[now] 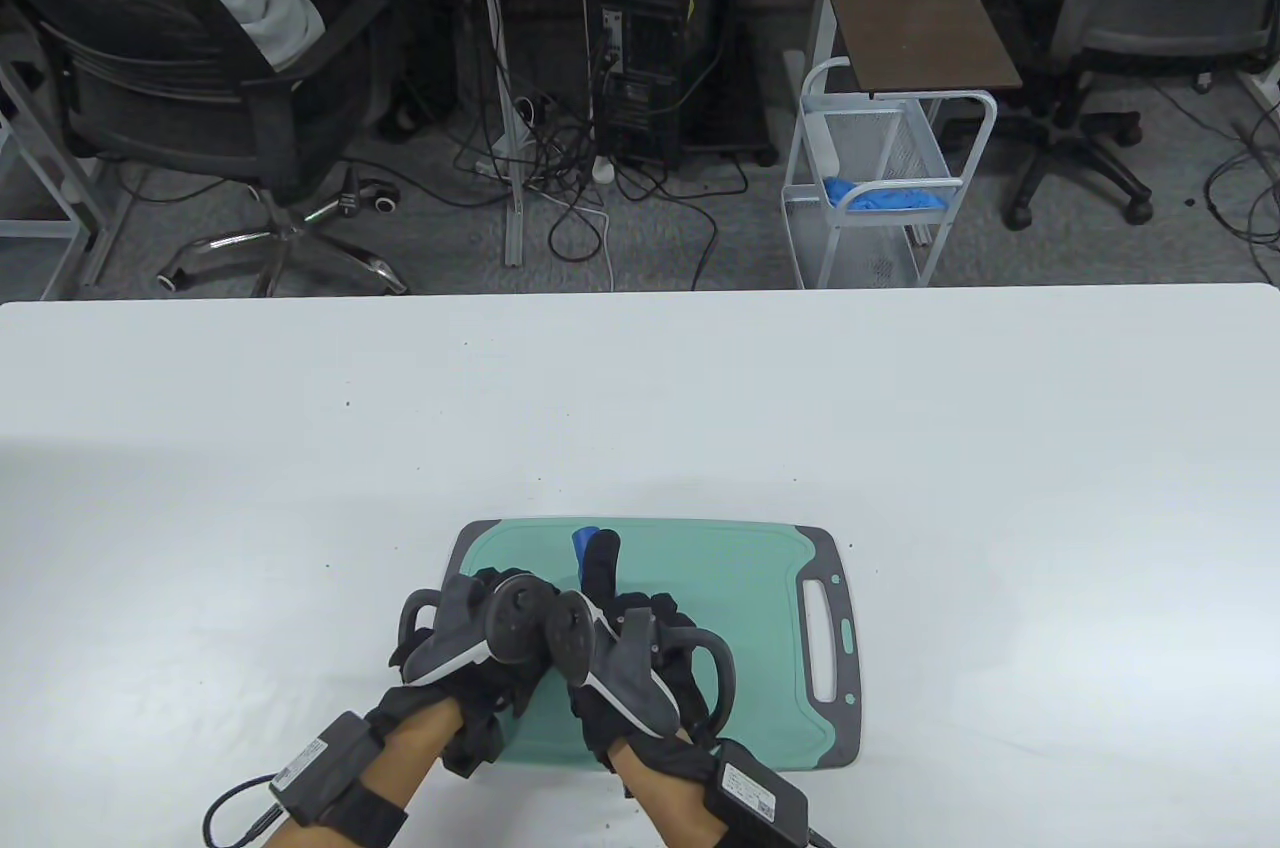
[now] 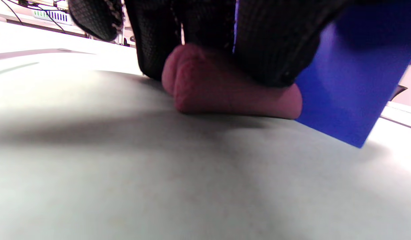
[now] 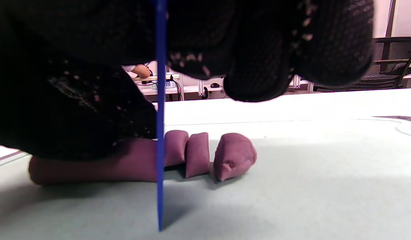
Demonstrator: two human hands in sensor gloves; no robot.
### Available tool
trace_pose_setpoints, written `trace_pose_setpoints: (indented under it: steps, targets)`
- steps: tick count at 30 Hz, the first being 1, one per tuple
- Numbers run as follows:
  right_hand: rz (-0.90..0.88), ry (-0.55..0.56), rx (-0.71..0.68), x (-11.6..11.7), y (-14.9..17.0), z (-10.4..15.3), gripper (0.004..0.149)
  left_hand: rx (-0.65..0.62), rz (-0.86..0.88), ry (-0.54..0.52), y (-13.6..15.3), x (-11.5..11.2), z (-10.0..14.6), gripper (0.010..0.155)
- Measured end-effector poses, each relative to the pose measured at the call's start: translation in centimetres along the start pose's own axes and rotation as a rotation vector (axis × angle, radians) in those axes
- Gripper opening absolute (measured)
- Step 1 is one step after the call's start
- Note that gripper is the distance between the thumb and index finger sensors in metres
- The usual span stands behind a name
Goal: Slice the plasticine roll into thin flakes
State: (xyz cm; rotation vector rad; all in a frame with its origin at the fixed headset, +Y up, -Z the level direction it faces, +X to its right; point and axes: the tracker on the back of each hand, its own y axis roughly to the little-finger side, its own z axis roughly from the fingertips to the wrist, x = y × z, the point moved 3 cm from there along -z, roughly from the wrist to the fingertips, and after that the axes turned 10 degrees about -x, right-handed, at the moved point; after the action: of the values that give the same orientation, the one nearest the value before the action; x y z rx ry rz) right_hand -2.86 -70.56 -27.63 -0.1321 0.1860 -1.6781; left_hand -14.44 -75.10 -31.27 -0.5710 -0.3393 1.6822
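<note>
white worktop (image 1: 640, 408) up front, green cutting board (image 1: 700, 568) with a grey handle end lying near its lower edge. on the board the pinkish plasticine roll (image 3: 102, 165) lies flat, left hand (image 1: 480, 633) pressing down on it. right hand (image 1: 625, 658) grips a thin blue blade (image 3: 160, 133), upright across the roll, with three cut pieces (image 3: 197, 153) just beyond. behind: grey floor, office chairs (image 1: 180, 88), tangled cables, a computer tower (image 1: 650, 78), a white wire cart (image 1: 880, 188).
</note>
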Motion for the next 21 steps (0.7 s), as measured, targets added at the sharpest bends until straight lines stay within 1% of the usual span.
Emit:
trace_pose_setpoints:
  steps: [5,12,15,18,21]
  targets:
    - [-0.014,-0.022,0.010,-0.1,0.3,0.1,0.085,0.001,-0.013,0.088,0.2,0.1,-0.1,0.052]
    - [-0.019,-0.066,0.015,-0.2,0.5,1.2,0.086,0.005,-0.034,0.031,0.2,0.2,0.0,0.052]
    - [-0.025,-0.064,0.015,-0.4,0.5,1.6,0.085,0.007,-0.032,0.025,0.2,0.2,0.1,0.054]
    - [-0.025,-0.064,0.017,-0.7,0.5,1.8,0.085,0.017,-0.024,0.016,0.3,0.3,0.1,0.060]
    - [-0.031,-0.046,0.019,-1.3,0.5,2.0,0.085,0.021,-0.017,0.016,0.5,0.3,0.1,0.058]
